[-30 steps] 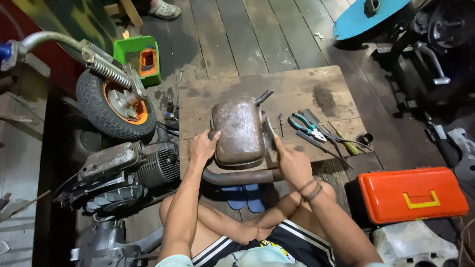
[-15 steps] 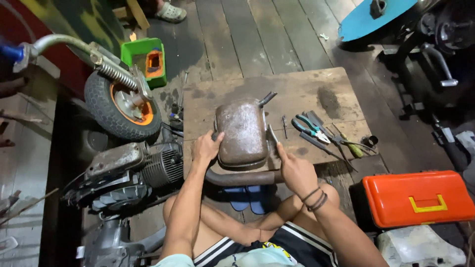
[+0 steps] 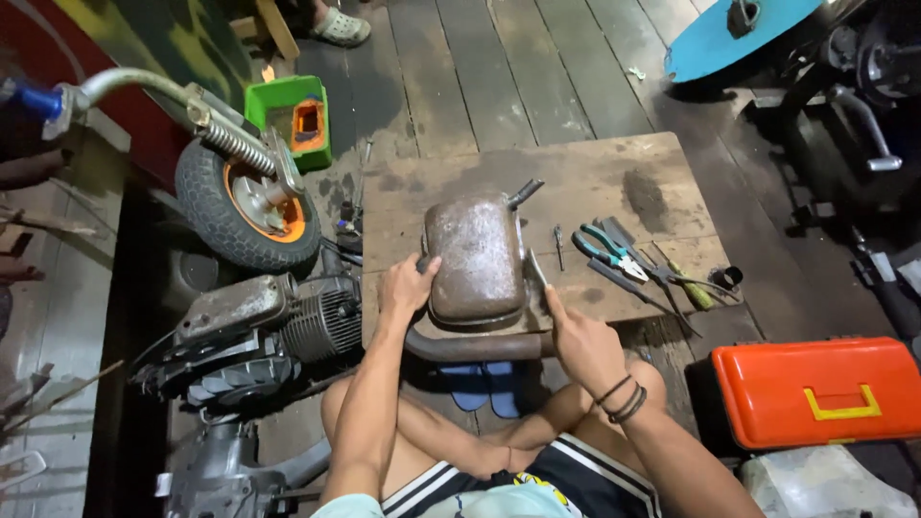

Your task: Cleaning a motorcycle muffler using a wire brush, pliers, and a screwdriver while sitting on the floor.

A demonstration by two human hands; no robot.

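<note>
A rusty box-shaped metal muffler (image 3: pixel 475 254) lies on a worn wooden board (image 3: pixel 595 182), its curved pipe (image 3: pixel 470 347) running along the near edge. My left hand (image 3: pixel 408 286) grips the muffler's left side near the bottom corner. My right hand (image 3: pixel 580 336) holds the right side by the pipe end, with dark bands on the wrist. I sit cross-legged behind the board.
Pliers with blue-green handles (image 3: pixel 604 251), screwdrivers and other tools lie on the board's right. An orange toolbox (image 3: pixel 815 388) stands at right. A scooter engine (image 3: pixel 259 326), an orange-rimmed wheel (image 3: pixel 249 211) and a green box (image 3: pixel 293 120) are at left. Blue sandals (image 3: pixel 480 384) lie under the pipe.
The view has shifted slightly. Both hands stay on the muffler, which sits in almost the same place on the board.
</note>
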